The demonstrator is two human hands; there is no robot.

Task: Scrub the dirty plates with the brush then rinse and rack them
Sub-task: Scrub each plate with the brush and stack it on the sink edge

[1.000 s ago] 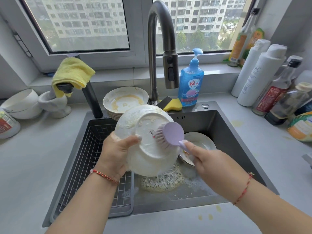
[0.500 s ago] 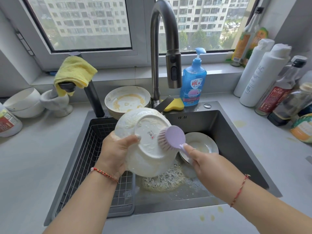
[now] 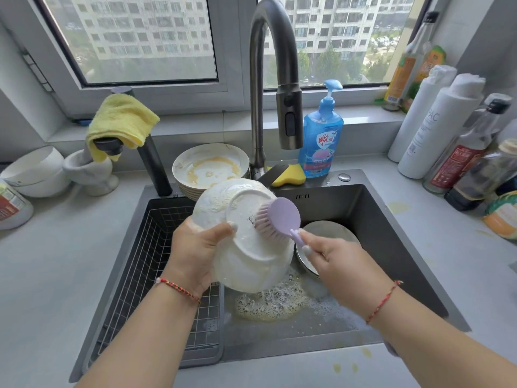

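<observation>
Head view: the left hand (image 3: 195, 253) has its grip curled round the rim of a soapy white plate (image 3: 246, 236), thumb on the upturned underside, holding it tilted over the sink (image 3: 391, 247). The right hand (image 3: 341, 264) pinches the handle of a lilac brush (image 3: 275, 219), whose bristles press on the plate's base just beyond the left thumb. Behind the right grip another plate (image 3: 333, 229) lies in the basin; below both grips foam (image 3: 274, 303) pools. Beyond the held plate a stack of dirty plates (image 3: 209, 169) stands on the desk (image 3: 42, 275), and a wire rack (image 3: 145, 247) sits under the left wrist.
</observation>
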